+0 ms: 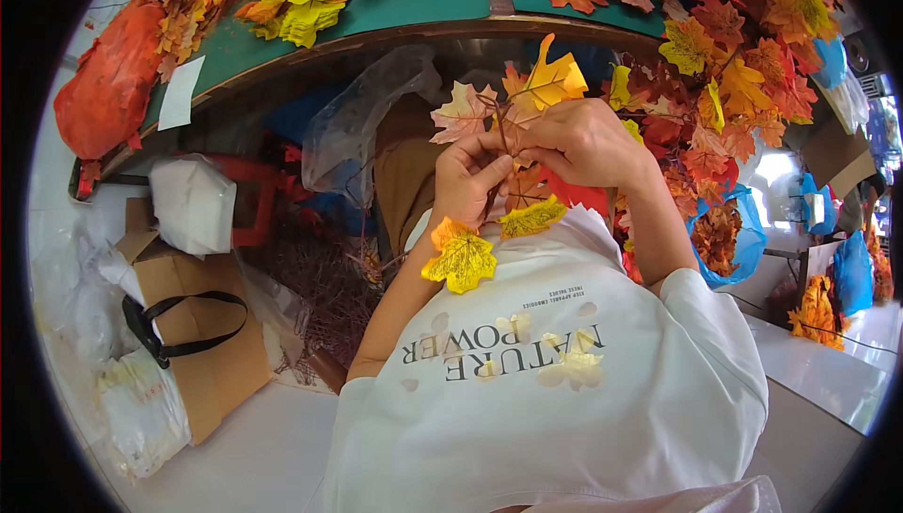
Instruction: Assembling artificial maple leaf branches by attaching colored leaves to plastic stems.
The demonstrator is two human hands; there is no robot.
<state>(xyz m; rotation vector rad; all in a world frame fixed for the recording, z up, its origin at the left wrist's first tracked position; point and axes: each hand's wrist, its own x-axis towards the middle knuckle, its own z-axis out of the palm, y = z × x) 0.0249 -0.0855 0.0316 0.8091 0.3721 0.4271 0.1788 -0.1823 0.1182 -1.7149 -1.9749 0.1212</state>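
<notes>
Close in front of my chest, both hands meet on a spray of artificial maple leaves with a thin brown stem (496, 123). My left hand (467, 174) pinches the stem between thumb and fingers. Its neighbour, my right hand (591, 144), has its fingertips pressed together at the same stem, just right of the left thumb. An orange-yellow leaf (555, 80) and a pale pink leaf (463, 112) stick up above the hands. Below them hang a yellow leaf (465, 262) and another yellow leaf (531, 219). My fingers partly hide where the stems join.
A green-topped table (414, 3) curves across the far side, heaped with loose artificial leaves (310, 15). More leaf garlands (743, 90) hang at the right, above a blue bag (752, 231). Left on the floor stand a cardboard box (193, 325) and plastic bags (141, 414).
</notes>
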